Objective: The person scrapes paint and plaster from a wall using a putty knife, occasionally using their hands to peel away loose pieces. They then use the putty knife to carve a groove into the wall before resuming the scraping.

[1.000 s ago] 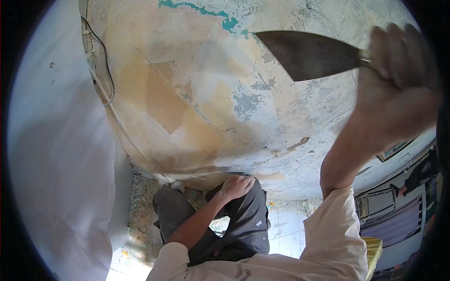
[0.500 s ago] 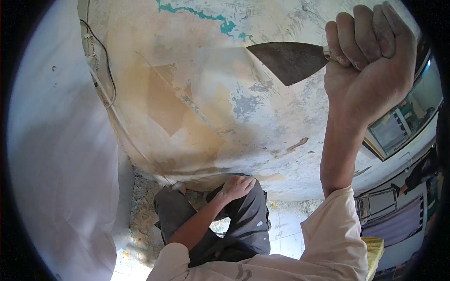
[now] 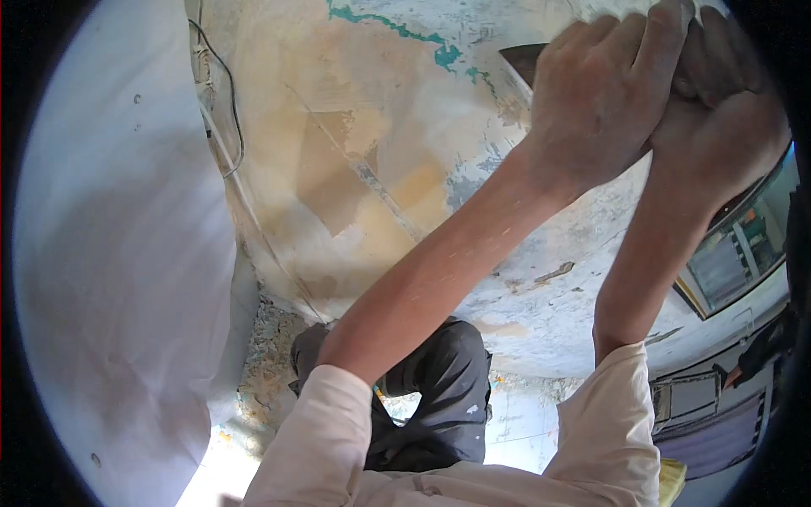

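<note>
My right hand (image 3: 722,127) is closed round the handle of a scraper at the upper right, the handle itself hidden. Part of the dark metal blade (image 3: 522,61) shows to the left of my left hand. My left hand (image 3: 600,97) lies over the rest of the blade, its fingers bent and close together, up against my right hand. Behind both hands is the worn wall (image 3: 338,186), with patches of beige, grey and a green streak.
A pale sheet (image 3: 127,253) hangs at the left, beside a dark cable (image 3: 236,127) and a pipe. At the right are a framed window or mirror (image 3: 735,245) and another person's hand (image 3: 733,376). My knees are below, near rubble (image 3: 266,346).
My left hand has risen from my knee to the scraper blade and now covers most of it. My right hand has shifted slightly right and down in view.
</note>
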Available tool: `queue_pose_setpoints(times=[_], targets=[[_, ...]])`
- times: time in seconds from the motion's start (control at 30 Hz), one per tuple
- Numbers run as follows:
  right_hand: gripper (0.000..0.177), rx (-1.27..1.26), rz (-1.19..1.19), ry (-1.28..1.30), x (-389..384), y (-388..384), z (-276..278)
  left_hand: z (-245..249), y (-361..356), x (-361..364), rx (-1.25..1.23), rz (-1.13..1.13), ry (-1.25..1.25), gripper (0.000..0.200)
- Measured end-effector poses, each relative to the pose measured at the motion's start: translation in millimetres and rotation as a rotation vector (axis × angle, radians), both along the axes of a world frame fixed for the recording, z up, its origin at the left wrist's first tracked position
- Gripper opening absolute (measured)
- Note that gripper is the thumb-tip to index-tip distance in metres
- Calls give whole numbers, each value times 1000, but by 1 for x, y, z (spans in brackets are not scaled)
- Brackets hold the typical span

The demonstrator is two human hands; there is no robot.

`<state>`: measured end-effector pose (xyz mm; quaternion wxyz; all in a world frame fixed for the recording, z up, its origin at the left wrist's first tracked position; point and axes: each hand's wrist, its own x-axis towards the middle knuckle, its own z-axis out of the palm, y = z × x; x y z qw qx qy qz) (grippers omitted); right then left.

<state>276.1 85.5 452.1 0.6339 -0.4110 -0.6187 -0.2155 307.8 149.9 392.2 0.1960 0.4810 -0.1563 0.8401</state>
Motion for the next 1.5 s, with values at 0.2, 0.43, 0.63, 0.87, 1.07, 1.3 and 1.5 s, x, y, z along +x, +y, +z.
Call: queue_pose_setpoints(times=[0.2,0.43,0.63,0.87,1.07,1.3,1.5], targets=[[35,-230,176,-3,49,-20,23,-7,-3,27,-173,-58,239,53],[33,-222,196,32,54,-34,17,-1,-5,29,-295,96,30,45],[32,-206,151,28,50,-15,-15,-26,5,20,-219,8,58,49],[32,-197,151,36,49,-25,-14,-20,3,18,-272,8,79,57],[31,-187,123,19,46,-26,-6,-5,-11,15,-298,-6,100,62],[30,-188,137,32,55,-30,-11,-10,-11,19,-275,-13,103,57],[30,-132,90,40,47,-25,-32,-24,-6,15,-247,0,113,55]])
